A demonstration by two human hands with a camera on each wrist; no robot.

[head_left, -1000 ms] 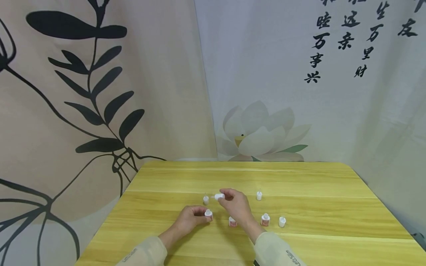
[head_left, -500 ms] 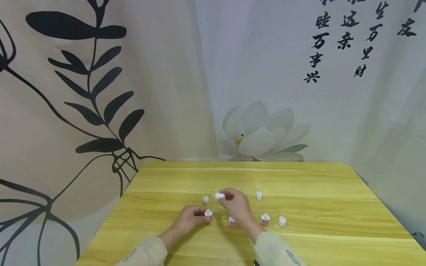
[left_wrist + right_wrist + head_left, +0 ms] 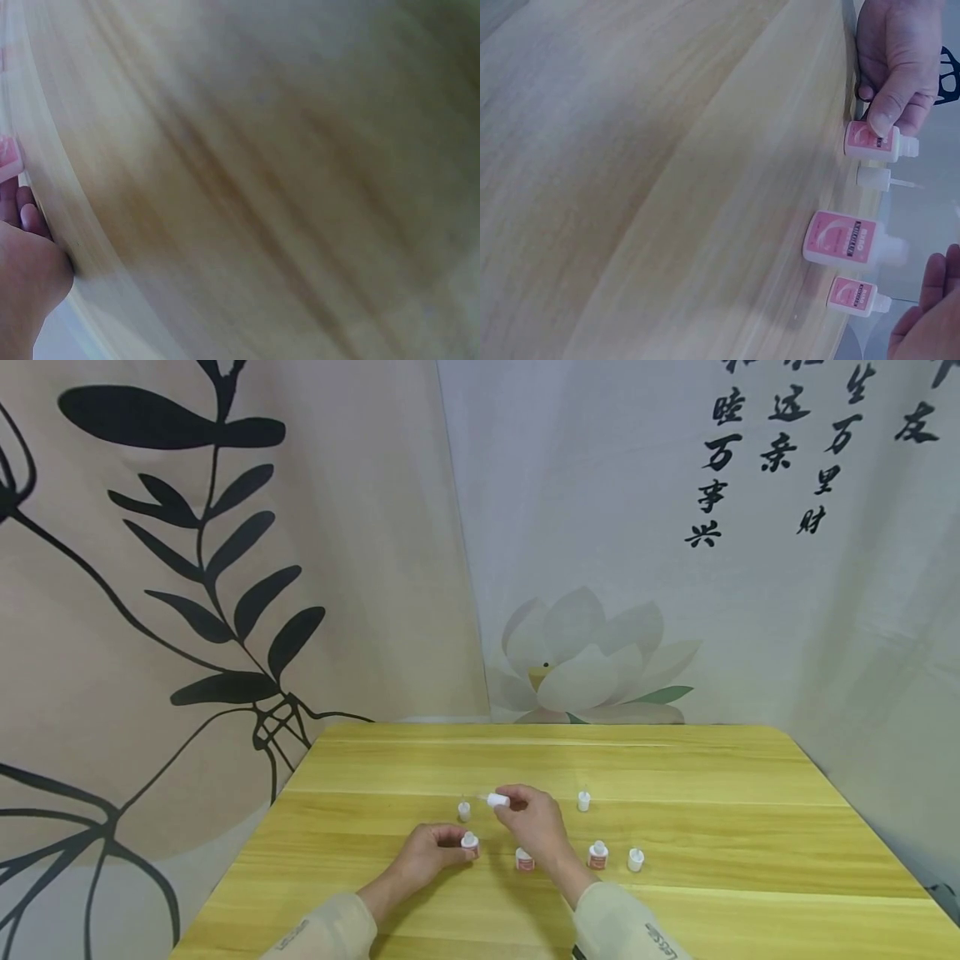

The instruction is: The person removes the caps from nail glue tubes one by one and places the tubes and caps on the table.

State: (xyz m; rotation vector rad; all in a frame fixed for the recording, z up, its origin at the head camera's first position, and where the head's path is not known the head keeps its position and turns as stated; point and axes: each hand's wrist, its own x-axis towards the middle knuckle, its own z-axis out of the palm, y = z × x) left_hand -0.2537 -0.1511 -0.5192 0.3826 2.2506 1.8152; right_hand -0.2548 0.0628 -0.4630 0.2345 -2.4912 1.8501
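My left hand pinches a small white bottle with a pink label, its neck uncapped, low over or on the table; I cannot tell whether it touches. In the left wrist view that hand and a pink corner of the bottle show at the left edge. Between finger and thumb my right hand holds a white brush cap tilted sideways, its thin brush pointing left, above and right of the bottle. The right wrist view shows the left thumb against the labelled bottle; the held cap is hidden there.
Two more uncapped bottles stand nearby, a middle one partly behind the right wrist and a right one. White caps stand at the left, the back and the far right. All are on a wooden table before a printed curtain.
The brush cap in my right hand has shifted slightly up and to the right, away from the bottle. The left hand and the standing bottles and caps look unmoved.
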